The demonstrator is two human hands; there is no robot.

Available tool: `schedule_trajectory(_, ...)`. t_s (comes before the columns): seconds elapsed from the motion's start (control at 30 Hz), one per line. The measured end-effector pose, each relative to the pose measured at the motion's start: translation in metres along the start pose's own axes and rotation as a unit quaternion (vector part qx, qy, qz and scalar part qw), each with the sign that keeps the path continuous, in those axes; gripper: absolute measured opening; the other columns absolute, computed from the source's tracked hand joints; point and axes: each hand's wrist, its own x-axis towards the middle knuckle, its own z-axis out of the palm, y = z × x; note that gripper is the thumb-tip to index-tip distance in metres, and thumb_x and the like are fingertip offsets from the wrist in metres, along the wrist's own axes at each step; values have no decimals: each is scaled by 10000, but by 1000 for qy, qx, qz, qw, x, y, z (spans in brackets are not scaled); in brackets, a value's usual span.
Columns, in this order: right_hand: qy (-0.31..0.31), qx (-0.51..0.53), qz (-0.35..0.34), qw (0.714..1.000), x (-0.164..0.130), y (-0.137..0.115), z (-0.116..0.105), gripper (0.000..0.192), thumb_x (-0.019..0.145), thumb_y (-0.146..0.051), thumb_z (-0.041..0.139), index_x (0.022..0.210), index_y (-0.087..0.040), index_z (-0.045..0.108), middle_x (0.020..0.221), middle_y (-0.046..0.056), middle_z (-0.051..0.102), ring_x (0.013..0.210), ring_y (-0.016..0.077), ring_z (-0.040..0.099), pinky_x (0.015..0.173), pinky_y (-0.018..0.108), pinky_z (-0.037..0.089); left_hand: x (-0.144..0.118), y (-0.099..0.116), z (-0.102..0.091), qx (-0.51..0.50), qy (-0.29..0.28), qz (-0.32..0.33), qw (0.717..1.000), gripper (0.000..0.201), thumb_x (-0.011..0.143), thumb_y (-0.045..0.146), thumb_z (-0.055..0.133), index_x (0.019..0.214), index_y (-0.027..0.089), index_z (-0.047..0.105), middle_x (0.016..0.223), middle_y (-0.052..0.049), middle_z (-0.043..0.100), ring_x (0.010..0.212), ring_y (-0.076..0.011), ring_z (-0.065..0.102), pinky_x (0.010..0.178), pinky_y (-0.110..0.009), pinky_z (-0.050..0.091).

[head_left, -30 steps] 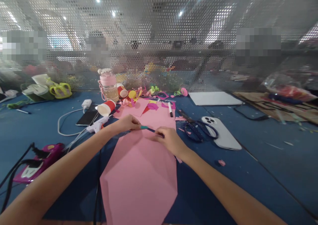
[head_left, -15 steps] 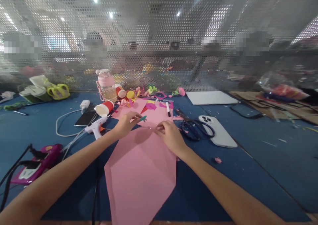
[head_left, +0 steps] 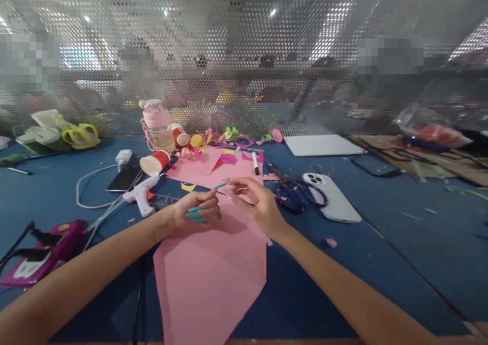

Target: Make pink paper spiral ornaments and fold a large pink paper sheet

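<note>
My left hand [head_left: 197,209] is above a large pink paper sheet [head_left: 213,279], its fingers curled toward the palm and long teal nails showing. Its thumb side points at my right hand [head_left: 256,202], whose thumb and bent fingers stand apart around the left fingertip. Whether something tiny lies between the fingertips is hard to make out. The pink sheet spreads beneath both hands to the table's front edge. Behind them lie more pink paper pieces [head_left: 190,171] and a white marker with a dark end [head_left: 255,163].
To the left are a white glue gun [head_left: 142,196], a magenta power strip [head_left: 57,248], a red-and-white paper cup [head_left: 154,163] and a bottle [head_left: 158,129]. Dark-blue-handled scissors [head_left: 292,195] and a white phone [head_left: 335,200] lie right. A perforated metal screen [head_left: 244,96] stands behind.
My left hand has turned and moved down, its fingers now curled with the nails showing. My right hand has come up to the left fingertip. A small yellow scrap is now visible.
</note>
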Motion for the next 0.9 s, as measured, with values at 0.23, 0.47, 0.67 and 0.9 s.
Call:
schedule_trajectory(0.23,1,-218,-156,963,-7,-7,1,224,789,-205,474,990,-182,570,958,75,643,851,163,595,769,319,493,-3,-4,8,-124,4,-49,991,597,905,369,115,348,156,148,303,25,13,333,-88,65,369,-236,145)
schedule_trajectory(0.47,15,-267,-162,950,-6,-5,1,196,774,-177,478,936,-165,589,838,66,660,754,146,615,700,271,508,-1,-4,9,-126,-7,-64,990,610,900,389,95,340,152,140,290,19,49,328,-88,117,364,-219,154)
schedule_trajectory(0.67,67,-293,-208,931,-6,-1,6,153,727,-107,481,828,-159,583,698,38,646,641,131,605,618,240,510,2,-10,3,-107,-63,-41,991,578,900,345,159,361,146,221,308,15,157,329,-84,200,370,-203,207)
schedule_trajectory(0.9,70,-311,-206,925,-6,3,9,145,734,-118,456,785,-184,575,674,18,640,619,127,597,600,233,497,5,-12,4,-112,-55,-34,992,576,904,309,106,368,147,242,322,18,165,329,-85,206,380,-210,197)
